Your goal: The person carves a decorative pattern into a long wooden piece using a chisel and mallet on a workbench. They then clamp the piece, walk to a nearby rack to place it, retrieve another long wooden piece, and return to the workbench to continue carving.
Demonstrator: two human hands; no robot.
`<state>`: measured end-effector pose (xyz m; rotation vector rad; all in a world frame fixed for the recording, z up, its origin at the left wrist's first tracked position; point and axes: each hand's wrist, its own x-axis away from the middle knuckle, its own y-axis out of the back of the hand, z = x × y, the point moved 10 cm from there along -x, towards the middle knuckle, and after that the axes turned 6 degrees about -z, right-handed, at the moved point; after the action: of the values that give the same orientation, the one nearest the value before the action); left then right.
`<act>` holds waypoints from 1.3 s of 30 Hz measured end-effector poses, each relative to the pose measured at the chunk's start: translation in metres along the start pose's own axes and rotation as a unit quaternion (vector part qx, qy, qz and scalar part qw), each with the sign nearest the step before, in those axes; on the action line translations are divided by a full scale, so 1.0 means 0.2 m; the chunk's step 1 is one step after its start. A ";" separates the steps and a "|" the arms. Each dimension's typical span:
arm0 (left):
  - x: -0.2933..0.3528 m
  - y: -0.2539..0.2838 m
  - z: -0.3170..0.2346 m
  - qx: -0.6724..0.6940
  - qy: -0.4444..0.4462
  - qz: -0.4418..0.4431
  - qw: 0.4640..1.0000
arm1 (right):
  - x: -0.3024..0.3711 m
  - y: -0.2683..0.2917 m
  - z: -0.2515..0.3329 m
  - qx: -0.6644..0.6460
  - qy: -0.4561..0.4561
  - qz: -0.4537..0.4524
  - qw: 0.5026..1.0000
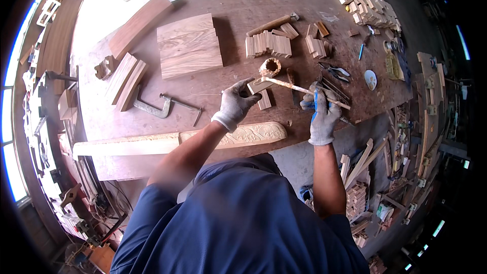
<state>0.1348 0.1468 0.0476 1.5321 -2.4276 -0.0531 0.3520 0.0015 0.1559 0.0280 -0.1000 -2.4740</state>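
Observation:
My left hand (234,103), in a pale work glove, is closed on the end of a small wooden block (260,87) above the table. The gloved right hand (323,114) grips a long thin stick (289,85) coated with something whitish, its far tip at the block. Just beyond that tip stands a small round pot (269,66) with a crusted rim. Below the held block lies another small wooden block (265,100). A long pale board (243,136) with carved swirls lies along the near table edge, partly hidden by my left forearm.
Left on the table (238,15) are a C-clamp (154,109), curved wood pieces (122,81) and a thick square panel (188,45). Stacked small blocks (269,44) and a hammer (271,24) lie beyond the pot. Pliers (337,72) and a white dish (371,79) are to the right.

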 end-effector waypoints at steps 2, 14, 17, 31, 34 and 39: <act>0.01 0.00 -0.02 -0.002 -0.011 -0.001 1.000 | 0.00 0.01 0.02 0.017 0.022 -0.006 1.000; 0.00 -0.01 -0.02 -0.021 0.003 0.010 1.000 | 0.20 -0.13 0.13 0.053 0.091 0.066 0.992; -0.01 -0.01 -0.01 -0.004 -0.020 -0.006 1.000 | 0.23 -0.16 0.12 0.012 0.048 0.066 0.997; 0.01 0.00 0.02 0.036 -0.003 -0.006 0.999 | 0.09 0.01 0.06 0.037 0.106 -0.036 0.993; 0.00 0.00 0.03 0.061 -0.006 -0.012 0.998 | 0.10 0.02 0.11 0.022 0.084 -0.030 0.996; 0.00 0.00 0.03 0.050 0.015 0.006 0.999 | 0.13 -0.02 0.10 0.012 0.064 0.010 0.998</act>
<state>0.1334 0.1453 0.0426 1.5468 -2.4488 0.0943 0.3283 -0.0104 0.1751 0.1933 -0.0749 -2.4437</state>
